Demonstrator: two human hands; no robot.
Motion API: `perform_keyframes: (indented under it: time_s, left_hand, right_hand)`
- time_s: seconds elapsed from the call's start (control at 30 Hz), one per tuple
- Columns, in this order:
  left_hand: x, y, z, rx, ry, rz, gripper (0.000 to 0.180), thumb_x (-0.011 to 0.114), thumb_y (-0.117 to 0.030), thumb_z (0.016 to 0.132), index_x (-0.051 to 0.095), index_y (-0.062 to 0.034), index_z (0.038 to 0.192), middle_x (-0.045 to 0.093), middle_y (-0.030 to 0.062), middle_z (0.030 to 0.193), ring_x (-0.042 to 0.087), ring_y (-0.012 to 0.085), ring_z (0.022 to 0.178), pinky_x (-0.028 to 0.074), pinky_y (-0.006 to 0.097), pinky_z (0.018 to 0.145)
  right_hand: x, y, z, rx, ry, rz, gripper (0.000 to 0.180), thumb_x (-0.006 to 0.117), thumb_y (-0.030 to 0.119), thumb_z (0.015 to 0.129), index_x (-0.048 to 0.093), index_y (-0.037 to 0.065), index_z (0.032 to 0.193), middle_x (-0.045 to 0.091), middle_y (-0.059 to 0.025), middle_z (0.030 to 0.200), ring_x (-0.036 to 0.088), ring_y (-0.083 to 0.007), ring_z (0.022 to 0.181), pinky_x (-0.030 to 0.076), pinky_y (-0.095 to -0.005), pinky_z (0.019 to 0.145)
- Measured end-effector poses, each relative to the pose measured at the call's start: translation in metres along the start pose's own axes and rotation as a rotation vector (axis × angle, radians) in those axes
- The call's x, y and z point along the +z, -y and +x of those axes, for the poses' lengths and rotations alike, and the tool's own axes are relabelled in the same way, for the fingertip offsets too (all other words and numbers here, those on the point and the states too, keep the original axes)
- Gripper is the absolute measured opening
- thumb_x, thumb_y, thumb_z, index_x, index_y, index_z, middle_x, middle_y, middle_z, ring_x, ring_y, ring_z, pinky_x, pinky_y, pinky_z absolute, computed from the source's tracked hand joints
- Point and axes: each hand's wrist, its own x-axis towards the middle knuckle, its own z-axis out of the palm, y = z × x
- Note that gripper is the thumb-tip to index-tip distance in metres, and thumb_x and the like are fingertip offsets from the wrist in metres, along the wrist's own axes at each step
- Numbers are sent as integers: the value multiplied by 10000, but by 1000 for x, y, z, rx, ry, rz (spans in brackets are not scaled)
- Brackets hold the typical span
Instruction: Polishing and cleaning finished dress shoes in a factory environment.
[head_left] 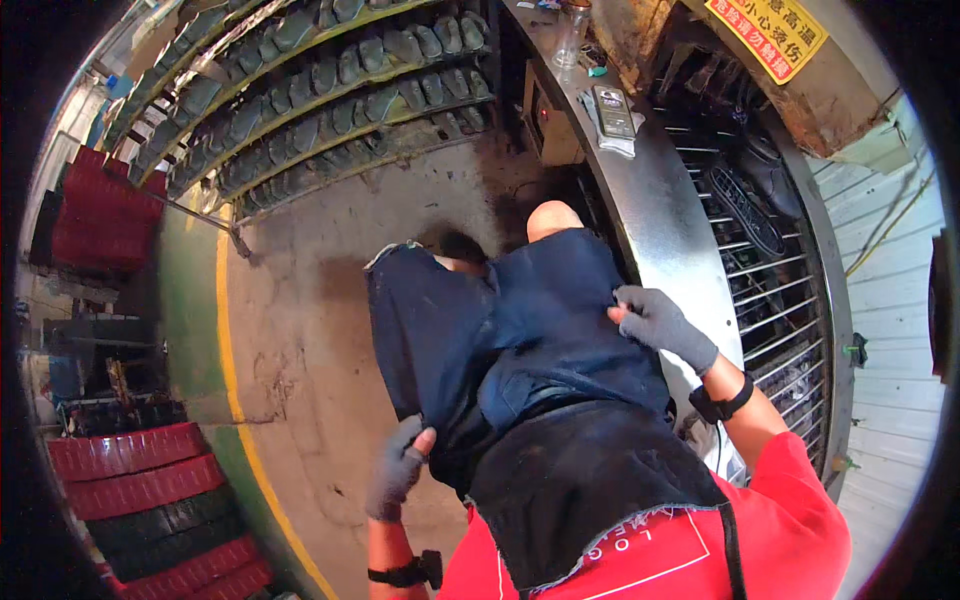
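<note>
My left hand (396, 468), in a grey glove with bare fingertips, is closed at the left edge of my dark blue shorts (540, 320), fingers and thumb pinching the cloth. On the other side, my right hand (665, 325) wears the same kind of glove. Its fingers curl in and pinch the shorts near the right leg. A black apron (590, 480) with a frayed edge lies across my lap, over a red shirt. Both wrists carry black bands.
Along my right runs a metal ledge (665, 215) beside a rack of rollers (775, 310), where a black shoe sole (745, 210) lies. A handheld device (613, 112) rests on the ledge. Shelves of dark shoe-shaped forms (350, 70) stand ahead; red ridged panels (135, 455) are stacked left.
</note>
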Motion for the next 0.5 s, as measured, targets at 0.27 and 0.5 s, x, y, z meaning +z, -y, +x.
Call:
perform_keyframes:
  time_s: [0.27,0.5]
  left_hand:
    - [1,62,141,-174,-56,-732,513,642,-357,1055,625,50,1367,715,89,1240,654,187,1091,522,342,965]
    - [-14,1,184,163,-107,-683,541,593,-53,996,497,47,1519,561,100,1498,544,186,1326,398,314,1152]
  right_hand:
    - [-21,-12,75,-162,-370,45,407,697,258,991,660,47,1337,693,-69,1122,637,-150,1045,506,-315,942]
    - [-46,-9,85,-152,-4,-98,367,757,224,933,674,46,1243,683,-54,1140,613,-177,1060,479,-348,991]
